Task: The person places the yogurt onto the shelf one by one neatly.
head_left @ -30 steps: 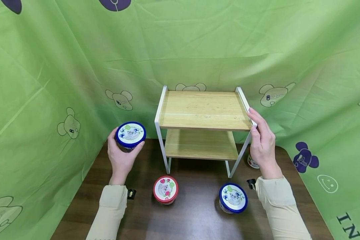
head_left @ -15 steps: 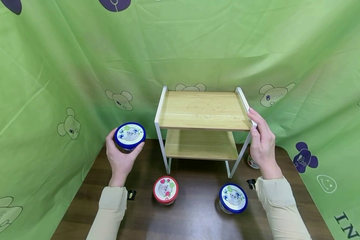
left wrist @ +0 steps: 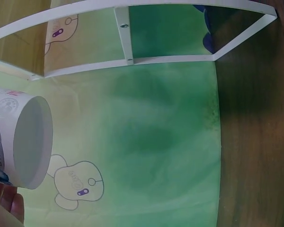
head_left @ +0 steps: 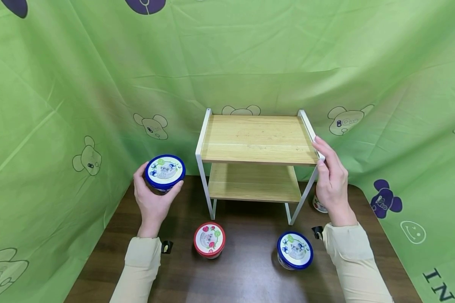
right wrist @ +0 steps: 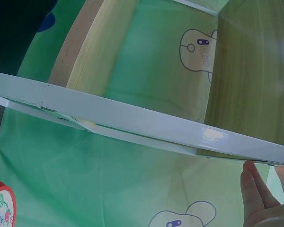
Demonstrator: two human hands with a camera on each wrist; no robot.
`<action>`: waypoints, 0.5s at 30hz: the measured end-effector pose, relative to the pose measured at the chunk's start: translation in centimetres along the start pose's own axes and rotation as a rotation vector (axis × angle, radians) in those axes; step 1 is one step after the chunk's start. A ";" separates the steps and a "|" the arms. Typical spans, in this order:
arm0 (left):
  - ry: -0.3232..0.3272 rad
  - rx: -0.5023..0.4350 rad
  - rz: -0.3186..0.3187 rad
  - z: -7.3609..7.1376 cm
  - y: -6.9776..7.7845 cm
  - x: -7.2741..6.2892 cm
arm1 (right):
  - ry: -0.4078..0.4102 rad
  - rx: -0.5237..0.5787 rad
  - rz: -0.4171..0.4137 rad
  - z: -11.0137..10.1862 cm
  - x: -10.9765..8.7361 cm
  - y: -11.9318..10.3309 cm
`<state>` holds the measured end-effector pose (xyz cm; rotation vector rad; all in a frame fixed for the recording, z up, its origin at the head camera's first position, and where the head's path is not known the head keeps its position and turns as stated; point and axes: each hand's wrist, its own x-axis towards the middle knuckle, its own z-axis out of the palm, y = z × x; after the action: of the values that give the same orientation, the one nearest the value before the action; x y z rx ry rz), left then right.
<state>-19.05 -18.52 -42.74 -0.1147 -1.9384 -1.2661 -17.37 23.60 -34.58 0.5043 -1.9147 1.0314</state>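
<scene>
My left hand (head_left: 153,202) grips a paper tub (head_left: 164,171) with a blue rim and blueberries on its white lid. It holds the tub in the air, left of a two-tier shelf (head_left: 255,139). The left wrist view shows the bottom of this tub (left wrist: 33,142), with fingertips underneath. Against the shelf's front right corner, my right hand (head_left: 333,185) lies with its fingers extended along the white side rail. In the right wrist view, the fingertips (right wrist: 248,166) meet that rail (right wrist: 146,120) from the outer side.
On the dark wooden table (head_left: 242,273) stand a red-lidded tub (head_left: 209,240) and a second blue-lidded tub (head_left: 295,250), both in front of the shelf. Another tub (head_left: 319,204) is partly hidden behind the right hand. Green printed cloth (head_left: 250,54) surrounds the table.
The left hand and its tub have shifted very slightly left and down. My right hand, the shelf and the tubs on the table have stayed in place.
</scene>
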 end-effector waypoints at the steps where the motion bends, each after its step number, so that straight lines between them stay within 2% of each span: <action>1: 0.001 -0.003 0.002 0.0 0.0 0.0 | -0.002 -0.001 0.000 0.0 0.0 0.0; 15: -0.001 -0.031 0.022 0.0 0.9 -0.1 | 0.004 0.007 -0.001 0.0 0.0 0.0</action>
<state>-18.58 -18.02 -42.13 -0.1514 -1.9141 -1.2820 -17.35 23.54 -34.60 0.5061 -1.9082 1.0379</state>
